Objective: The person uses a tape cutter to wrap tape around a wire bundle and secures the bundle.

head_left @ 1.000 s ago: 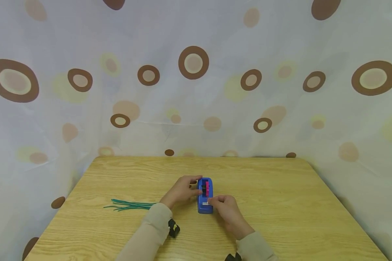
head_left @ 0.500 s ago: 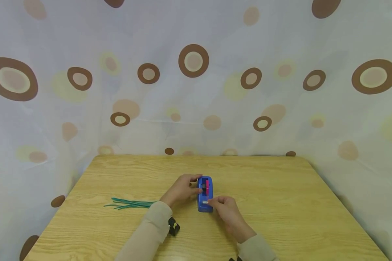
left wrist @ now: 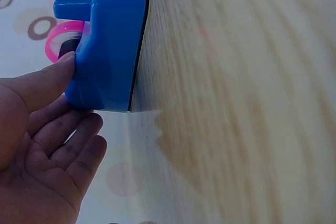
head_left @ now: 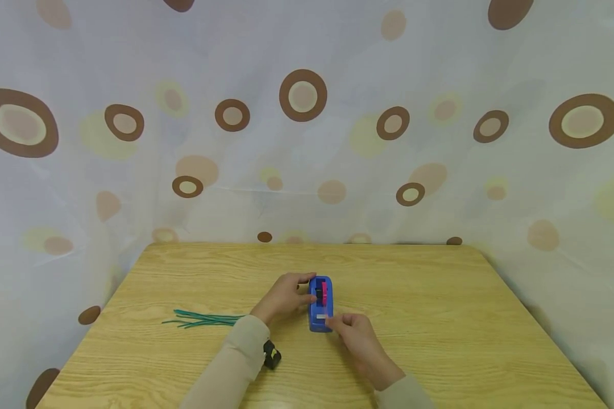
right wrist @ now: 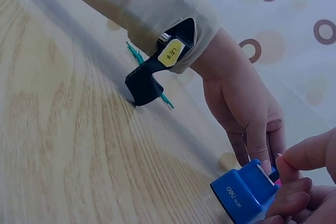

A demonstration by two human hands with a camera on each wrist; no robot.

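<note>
A blue tape dispenser (head_left: 319,328) sits on the table in front of me, with a bright pink tape roll (head_left: 324,292) in its well. My left hand (head_left: 283,299) grips its far end from the left, thumb by the roll and index finger at the back; the other fingers are loosely spread in the left wrist view. At the near end, my right hand (head_left: 362,344) pinches the tape's end between thumb and index finger, just off the cutter. The right wrist view shows the toothed cutter (right wrist: 265,175) close to these fingertips. A faint strip runs from roll to fingers.
Several thin green stems (head_left: 204,320) lie on the wooden table (head_left: 440,341) left of my left forearm, their right ends hidden behind it. A black camera mount (head_left: 272,355) sits on my left wrist. A patterned curtain (head_left: 307,153) hangs behind the table.
My right hand has drawn slightly toward me and right from the cutter, the tape's end between its fingers. The left hand and the dispenser have stayed in place.
</note>
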